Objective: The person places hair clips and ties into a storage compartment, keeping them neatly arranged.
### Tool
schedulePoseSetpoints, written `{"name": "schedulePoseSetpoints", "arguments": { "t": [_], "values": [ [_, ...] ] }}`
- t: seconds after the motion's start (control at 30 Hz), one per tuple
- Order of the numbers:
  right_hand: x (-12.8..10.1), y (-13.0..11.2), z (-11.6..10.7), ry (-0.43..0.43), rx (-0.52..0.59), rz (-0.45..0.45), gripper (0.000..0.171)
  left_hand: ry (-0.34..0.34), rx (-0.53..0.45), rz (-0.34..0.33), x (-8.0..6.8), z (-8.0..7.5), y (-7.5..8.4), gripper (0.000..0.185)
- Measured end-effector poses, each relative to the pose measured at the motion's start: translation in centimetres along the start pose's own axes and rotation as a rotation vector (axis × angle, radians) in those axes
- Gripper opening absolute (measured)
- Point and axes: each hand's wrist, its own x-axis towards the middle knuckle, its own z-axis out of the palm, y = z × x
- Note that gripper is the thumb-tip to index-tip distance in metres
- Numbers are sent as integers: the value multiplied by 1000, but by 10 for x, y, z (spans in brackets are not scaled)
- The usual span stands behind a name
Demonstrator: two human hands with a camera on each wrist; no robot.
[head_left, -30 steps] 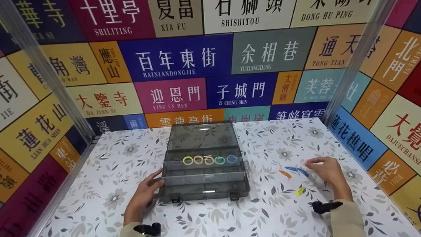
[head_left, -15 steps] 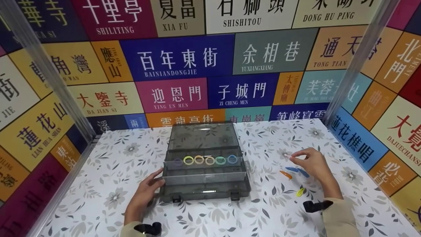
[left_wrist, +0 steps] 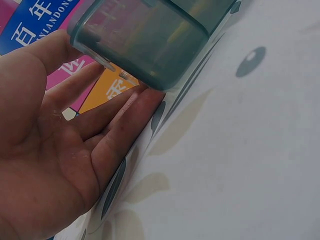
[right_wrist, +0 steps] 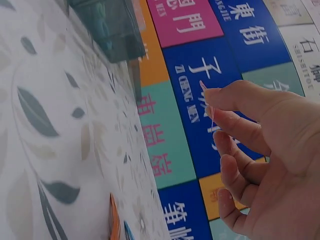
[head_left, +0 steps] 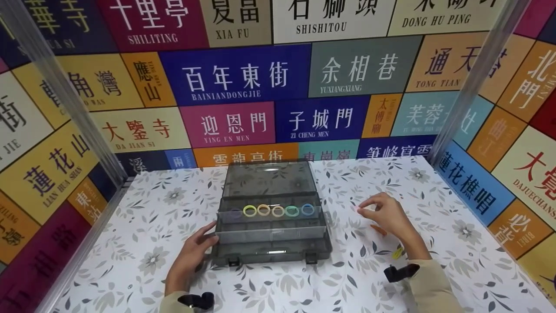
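Though in fingers [right_wrist: 239, 126] — pale sliver [right_wrist: 202, 85] indistinct

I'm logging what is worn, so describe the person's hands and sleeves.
The left hand and right hand are bare, with no gloves. The left sleeve and right sleeve are plain beige. A small black device sits by the left cuff, a similar one by the right.
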Motion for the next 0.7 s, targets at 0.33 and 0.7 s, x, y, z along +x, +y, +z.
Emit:
{"name": "schedulePoseSetpoints", "arguments": {
  "t": [0.33,0.7],
  "values": [
    [5,-32,22,2,4,-127,8,-9,8,36,0,1,1,54],
    [17,-82,49,-65,50,-246,4,3,9,52,0,0,-4,54]
  ]
}}
